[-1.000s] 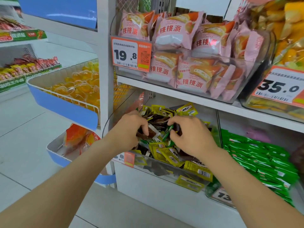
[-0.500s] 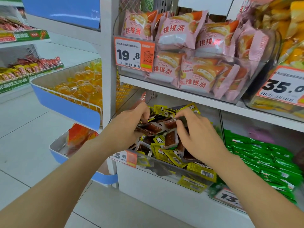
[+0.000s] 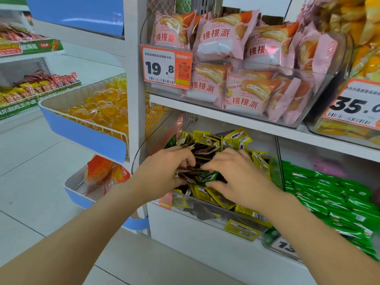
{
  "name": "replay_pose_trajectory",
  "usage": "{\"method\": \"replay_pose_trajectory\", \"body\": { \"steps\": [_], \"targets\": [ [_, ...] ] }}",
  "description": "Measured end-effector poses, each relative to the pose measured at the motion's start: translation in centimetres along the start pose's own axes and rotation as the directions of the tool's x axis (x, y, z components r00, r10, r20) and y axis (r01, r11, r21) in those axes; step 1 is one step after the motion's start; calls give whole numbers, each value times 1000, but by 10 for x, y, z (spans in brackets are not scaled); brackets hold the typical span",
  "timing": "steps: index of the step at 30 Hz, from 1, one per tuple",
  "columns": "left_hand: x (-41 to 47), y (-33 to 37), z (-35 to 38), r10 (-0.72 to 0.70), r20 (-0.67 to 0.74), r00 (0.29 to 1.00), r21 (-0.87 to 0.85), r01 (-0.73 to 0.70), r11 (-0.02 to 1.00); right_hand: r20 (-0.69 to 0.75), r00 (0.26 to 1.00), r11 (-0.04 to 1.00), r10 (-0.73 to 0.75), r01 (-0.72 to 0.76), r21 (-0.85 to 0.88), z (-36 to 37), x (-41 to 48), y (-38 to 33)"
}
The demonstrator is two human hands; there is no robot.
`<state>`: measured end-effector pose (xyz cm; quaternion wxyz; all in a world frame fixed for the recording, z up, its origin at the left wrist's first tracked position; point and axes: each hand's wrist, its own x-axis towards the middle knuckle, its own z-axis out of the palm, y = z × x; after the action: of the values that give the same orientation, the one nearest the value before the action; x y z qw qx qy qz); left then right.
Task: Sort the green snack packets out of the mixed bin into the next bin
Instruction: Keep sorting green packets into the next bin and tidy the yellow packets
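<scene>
**Two hands dig in the mixed snack bin**

Both hands are inside the mixed bin (image 3: 274,157) on the lower shelf. The bin is see-through and full of small packets. There are yellow packets (image 3: 236,138), brown packets (image 3: 205,150) and a few green ones.

The left hand (image 3: 164,171) is on the left side of the pile. Its fingers are curled, and its grip is closed on some of the brown packets.

The right hand (image 3: 236,182) is just beside it, and the fingertips of both hands nearly touch. The grip of the right hand pinches one green packet (image 3: 207,177) between the thumb and the fingers. That packet sits near the top of the pile, in the middle of the mixed bin, between the two hands. One more bit of green (image 3: 170,140) pokes out at the back left corner of the bin.

The next bin (image 3: 267,239) stands right beside it, on the right. It is full of green packets (image 3: 333,198) stacked in rows.

On the shelf above, a clear box holds pink cake packs (image 3: 222,38). A price tag (image 3: 167,66) on it says 19.8. To the left, a wire basket holds orange jelly cups (image 3: 98,108).
</scene>
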<state>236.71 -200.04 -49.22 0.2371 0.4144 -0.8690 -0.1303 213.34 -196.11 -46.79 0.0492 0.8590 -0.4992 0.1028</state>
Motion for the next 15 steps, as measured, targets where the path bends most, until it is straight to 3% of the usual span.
{"method": "replay_pose_trajectory", "body": {
  "steps": [4, 9, 15],
  "targets": [
    [2, -3, -2, -65, 12, 998, -60, 65, 996, -101, 990, 989, 102, -90, 116, 9, 8, -6],
    [1, 5, -11, -213, -127, 969, -240, 179, 954, -296, 920, 949, 255, -179, 261, 6, 12, -11],
    [0, 10, -24, -309, -111, 944, -368, 250, 896, -209, 961, 906, 181, -81, 416, -4, 8, -24]
  ]
}}
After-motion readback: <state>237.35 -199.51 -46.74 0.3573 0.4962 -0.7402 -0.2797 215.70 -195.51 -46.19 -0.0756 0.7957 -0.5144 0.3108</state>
